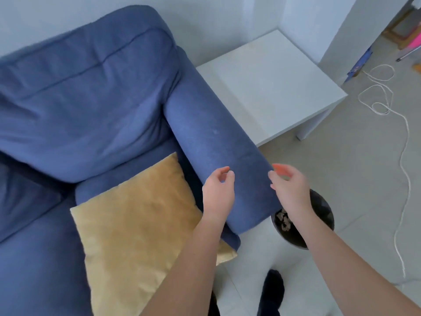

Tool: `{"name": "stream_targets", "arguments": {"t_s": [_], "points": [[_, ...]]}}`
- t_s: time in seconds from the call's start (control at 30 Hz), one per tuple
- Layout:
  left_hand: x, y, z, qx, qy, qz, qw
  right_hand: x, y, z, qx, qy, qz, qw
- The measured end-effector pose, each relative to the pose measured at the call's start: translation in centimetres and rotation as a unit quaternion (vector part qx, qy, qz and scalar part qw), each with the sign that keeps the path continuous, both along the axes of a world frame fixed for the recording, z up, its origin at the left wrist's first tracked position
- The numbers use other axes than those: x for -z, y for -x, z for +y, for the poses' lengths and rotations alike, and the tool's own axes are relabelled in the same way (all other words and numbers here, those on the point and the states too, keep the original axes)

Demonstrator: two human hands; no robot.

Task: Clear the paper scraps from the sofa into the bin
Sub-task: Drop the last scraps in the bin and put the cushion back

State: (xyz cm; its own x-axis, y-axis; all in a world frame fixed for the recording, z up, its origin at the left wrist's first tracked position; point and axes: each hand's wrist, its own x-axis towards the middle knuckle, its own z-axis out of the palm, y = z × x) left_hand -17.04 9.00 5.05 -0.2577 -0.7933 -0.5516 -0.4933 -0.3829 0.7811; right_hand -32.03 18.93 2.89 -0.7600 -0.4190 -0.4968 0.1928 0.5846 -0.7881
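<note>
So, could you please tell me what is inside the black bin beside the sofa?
The bin holds a few crumpled paper scraps near its left side. The right forearm crosses over it, hiding the middle, and the rest looks dark.

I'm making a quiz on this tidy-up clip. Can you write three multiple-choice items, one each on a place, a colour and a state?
1. Where is the bin?
A. on the white table
B. on the floor at the sofa arm's front end
C. on the seat

2. What colour is the cushion?
A. yellow
B. red
C. green

3. What are the hands holding?
A. a scrap each
B. the cushion
C. nothing

Key: 1 B, it stands below the sofa arm; 2 A, it is mustard yellow; 3 C, the left hand and right hand are open and empty.
</note>
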Motion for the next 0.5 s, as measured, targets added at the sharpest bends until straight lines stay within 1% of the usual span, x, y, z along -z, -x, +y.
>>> {"name": "stream_targets", "arguments": {"t_s": [0.1, 0.23, 0.43, 0.5], "points": [[-0.1, -5.5, -3.8, -0.043, 0.009, -0.001, 0.999, -0.5, -4.4, -4.4, -0.045, 0.007, 0.012, 0.999], [0.4, -13.4, -8.3, -0.078, 0.018, -0.043, 0.996, -0.3, -10.9, -10.1, -0.115, -0.005, -0.006, 0.993], [2.6, -24.2, -12.5, -0.134, 0.007, -0.108, 0.985, 1.9, -19.0, -17.2, -0.215, -0.072, -0.048, 0.973], [3.6, -27.3, -13.3, -0.157, 0.002, -0.132, 0.979, 2.7, -20.9, -18.9, -0.233, -0.098, -0.067, 0.965]]}}
